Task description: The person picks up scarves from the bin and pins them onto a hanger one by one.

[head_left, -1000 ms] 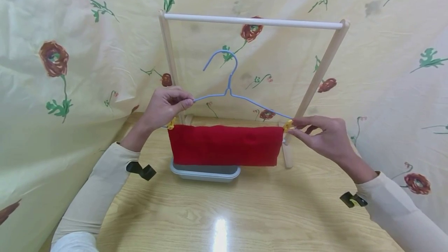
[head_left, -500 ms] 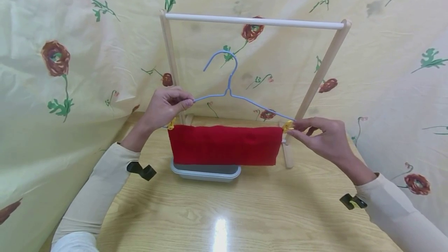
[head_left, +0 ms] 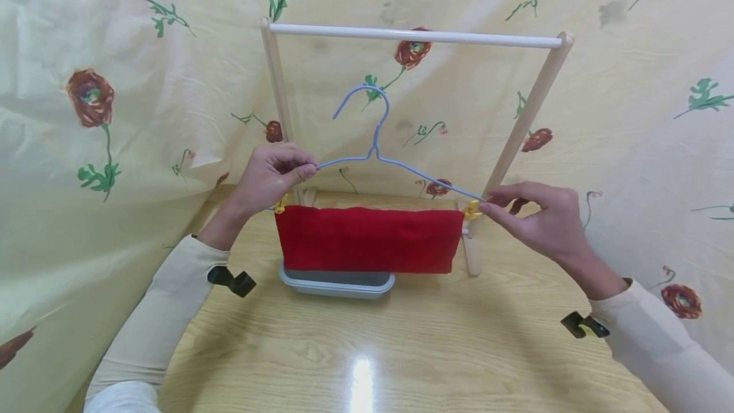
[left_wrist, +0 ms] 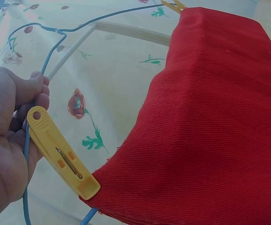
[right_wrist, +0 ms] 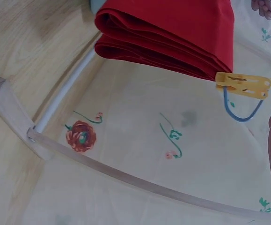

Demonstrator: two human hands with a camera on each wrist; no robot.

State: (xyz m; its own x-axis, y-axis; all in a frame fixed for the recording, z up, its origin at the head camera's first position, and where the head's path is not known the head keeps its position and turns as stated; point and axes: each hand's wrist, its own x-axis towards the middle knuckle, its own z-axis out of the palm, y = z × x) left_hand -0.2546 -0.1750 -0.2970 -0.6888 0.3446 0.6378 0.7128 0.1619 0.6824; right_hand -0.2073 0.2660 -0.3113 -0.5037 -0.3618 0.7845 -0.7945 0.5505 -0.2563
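A blue wire hanger [head_left: 401, 162] is held up with its hook at the top. Folded over its lower bar hangs a red cloth [head_left: 369, 241]. Yellow clothespins [left_wrist: 62, 154] clip the cloth at both ends; the right clothespin [right_wrist: 243, 85] grips the folded layers beside the wire's bend. My left hand [head_left: 269, 177] pinches the hanger's left shoulder between thumb and fingers, just above the left clothespin. With thumb and forefinger, my right hand [head_left: 541, 218] pinches the hanger's right shoulder, fingertips close to the right clothespin. Only part of this hand shows in the right wrist view.
Behind the hanger stands a rack with a white top rail [head_left: 413, 34] and wooden posts [head_left: 530, 110]. A grey-blue tray [head_left: 338, 289] sits on the wooden table [head_left: 321, 349], partly hidden by the cloth. Flowered fabric [head_left: 189, 69] hangs at the back and sides.
My right hand has shifted slightly right and up, its fingertips moving from the clothespin onto the wire. The hanger's hook has dipped slightly; my left hand stays in place.
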